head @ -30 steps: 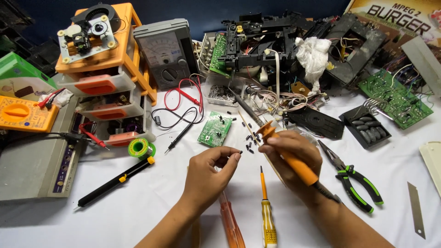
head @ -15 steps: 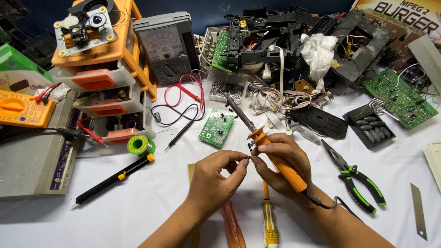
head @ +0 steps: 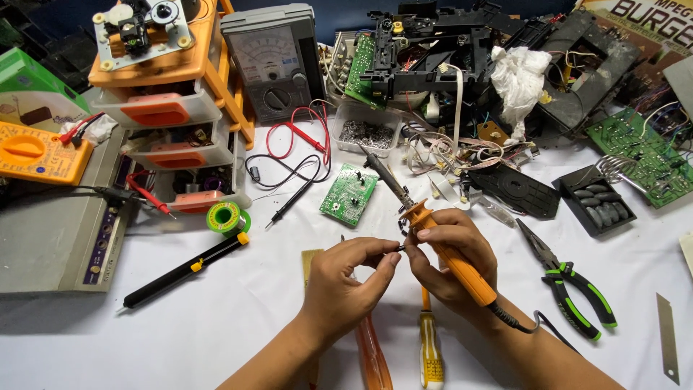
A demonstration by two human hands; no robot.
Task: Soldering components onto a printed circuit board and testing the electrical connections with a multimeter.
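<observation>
My right hand [head: 451,249] grips an orange-handled soldering iron [head: 440,242] whose dark tip points up and left toward a small green circuit board [head: 349,195] lying on the white table. My left hand [head: 351,276] pinches a tiny dark component [head: 399,248] between thumb and forefinger, right against my right hand's fingers. Two screwdrivers, one with an orange handle [head: 374,357] and one with a yellow handle [head: 431,347], lie under my forearms.
A solder spool [head: 224,216], a black desoldering pump [head: 180,271], green-handled pliers [head: 574,285], a grey analog meter [head: 273,61] with red and black probe leads, an orange drawer cabinet [head: 170,94], an orange multimeter [head: 36,152], a grey box [head: 54,231] and dismantled electronics [head: 462,65] crowd the table.
Both hands have drifted down and toward me. My left fingers have closed in on the tiny component beside the right hand, and the iron moved with the right hand.
</observation>
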